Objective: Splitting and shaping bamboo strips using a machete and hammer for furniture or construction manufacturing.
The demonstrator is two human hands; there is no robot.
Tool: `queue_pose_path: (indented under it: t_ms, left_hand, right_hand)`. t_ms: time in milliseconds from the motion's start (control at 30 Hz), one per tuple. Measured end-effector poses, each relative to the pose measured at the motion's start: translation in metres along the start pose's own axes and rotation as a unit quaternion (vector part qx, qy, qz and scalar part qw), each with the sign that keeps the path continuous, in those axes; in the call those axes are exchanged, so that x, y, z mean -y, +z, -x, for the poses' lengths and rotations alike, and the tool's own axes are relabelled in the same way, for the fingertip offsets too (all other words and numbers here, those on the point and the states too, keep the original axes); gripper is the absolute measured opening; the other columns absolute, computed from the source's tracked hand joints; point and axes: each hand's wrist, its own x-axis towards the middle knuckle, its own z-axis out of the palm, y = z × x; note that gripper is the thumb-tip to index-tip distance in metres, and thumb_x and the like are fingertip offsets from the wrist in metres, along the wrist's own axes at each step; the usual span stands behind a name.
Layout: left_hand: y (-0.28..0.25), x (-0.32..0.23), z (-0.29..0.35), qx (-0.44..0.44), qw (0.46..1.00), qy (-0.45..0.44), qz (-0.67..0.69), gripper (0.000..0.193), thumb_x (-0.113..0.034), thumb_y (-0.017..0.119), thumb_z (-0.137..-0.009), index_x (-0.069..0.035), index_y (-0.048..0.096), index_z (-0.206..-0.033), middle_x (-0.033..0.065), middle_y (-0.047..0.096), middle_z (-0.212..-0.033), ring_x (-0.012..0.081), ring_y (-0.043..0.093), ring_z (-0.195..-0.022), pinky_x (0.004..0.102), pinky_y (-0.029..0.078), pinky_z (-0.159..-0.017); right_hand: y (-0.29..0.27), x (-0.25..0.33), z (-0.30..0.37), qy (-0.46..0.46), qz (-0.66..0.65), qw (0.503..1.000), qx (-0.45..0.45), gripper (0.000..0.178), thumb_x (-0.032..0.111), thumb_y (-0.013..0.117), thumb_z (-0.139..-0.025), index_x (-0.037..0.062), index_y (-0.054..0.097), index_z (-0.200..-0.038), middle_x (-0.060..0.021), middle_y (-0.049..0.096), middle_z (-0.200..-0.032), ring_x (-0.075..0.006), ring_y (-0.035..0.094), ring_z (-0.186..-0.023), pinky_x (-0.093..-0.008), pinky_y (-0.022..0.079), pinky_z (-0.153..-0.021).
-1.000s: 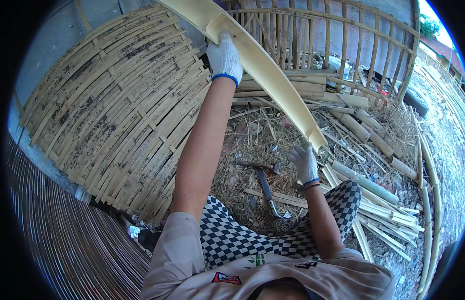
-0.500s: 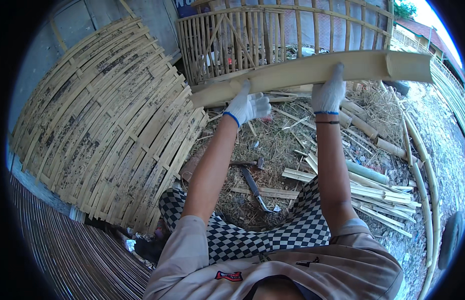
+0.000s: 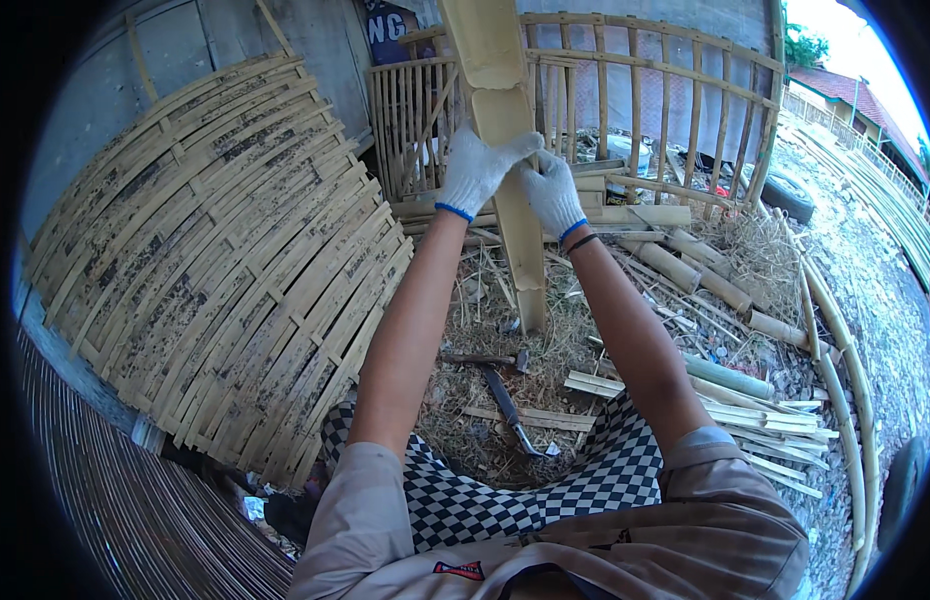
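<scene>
Split bamboo length point(image 3: 518, 230), pale and hollow like a gutter, stands upright before us in the middle of the scene, its open side facing us and its top running past the upper edge of the view. We hold it in both hands, in white knit gloves with blue cuffs. Our left hand point(image 3: 475, 172) clasps its left edge, thumb stretched across the hollow; our right hand point(image 3: 553, 195) is closed on its right edge, just beside that thumb, though we cannot tell how its hidden fingers lie. Near us, between our knees in checkered trousers point(image 3: 530, 508), a hammer point(image 3: 485, 359) lies on straw-littered ground, with a dark-bladed tool point(image 3: 500, 395) just beside it. On the left, a large woven bamboo panel point(image 3: 215, 270) leans, mottled with dark patches. To our right lie thin bamboo strips point(image 3: 775, 430) and a greenish bamboo pole point(image 3: 725, 375). On the far side stand a bamboo slat fence point(image 3: 697, 100) and, farther right, a black tyre point(image 3: 788, 195).
</scene>
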Motion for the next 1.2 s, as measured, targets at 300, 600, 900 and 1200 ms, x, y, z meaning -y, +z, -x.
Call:
queue_pose_path:
  t_ms: [300, 600, 900, 1200]
  left_hand:
    - [-0.023, -0.004, -0.027, -0.122, 0.990, -0.011, -0.064, 0.052, -0.034, 0.091, -0.071, 0.001, 0.070, -0.104, 0.0151, 0.076, -0.094, 0.0247, 0.073, -0.083, 0.0364, 0.058, -0.077]
    - [-0.074, 0.019, -0.021, -0.200, 0.972, -0.071, -0.100, 0.042, -0.029, 0.083, -0.084, 0.004, 0.069, -0.106, 0.0145, 0.074, -0.095, 0.0290, 0.070, -0.083, 0.0402, 0.056, -0.077]
    - [-0.097, 0.025, -0.004, -0.112, 0.988, -0.090, 0.062, 0.042, -0.018, 0.087, -0.080, 0.001, 0.069, -0.112, 0.0124, 0.074, -0.099, 0.0241, 0.071, -0.088, 0.0406, 0.058, -0.076]
    - [-0.125, 0.034, 0.012, -0.079, 0.992, -0.084, 0.048, 0.053, -0.034, 0.090, -0.074, 0.003, 0.070, -0.107, 0.0123, 0.074, -0.096, 0.0214, 0.072, -0.084, 0.0343, 0.057, -0.074]
  right_hand:
    - [0.034, -0.002, -0.016, -0.050, 0.012, 0.999, 0.017, 0.038, 0.028, 0.069, -0.093, 0.0001, 0.065, -0.119, -0.0105, 0.072, -0.096, -0.0137, 0.064, -0.083, -0.0329, 0.053, -0.078]
    - [0.065, -0.180, 0.282, 0.346, 0.325, 0.826, 0.303, 0.084, 0.054, 0.081, -0.074, -0.0028, 0.053, -0.129, -0.0237, 0.070, -0.111, -0.0398, 0.068, -0.106, -0.0443, 0.055, -0.090]
    - [0.081, -0.213, 0.429, 0.439, 0.366, 0.719, 0.395, 0.061, 0.040, 0.067, -0.089, -0.0002, 0.051, -0.132, -0.0249, 0.067, -0.122, -0.0392, 0.067, -0.113, -0.0467, 0.054, -0.095]
    - [0.074, -0.228, 0.415, 0.474, 0.349, 0.740, 0.324, 0.043, 0.035, 0.067, -0.087, 0.0023, 0.062, -0.116, -0.0232, 0.072, -0.104, -0.0394, 0.071, -0.099, -0.0449, 0.056, -0.085]
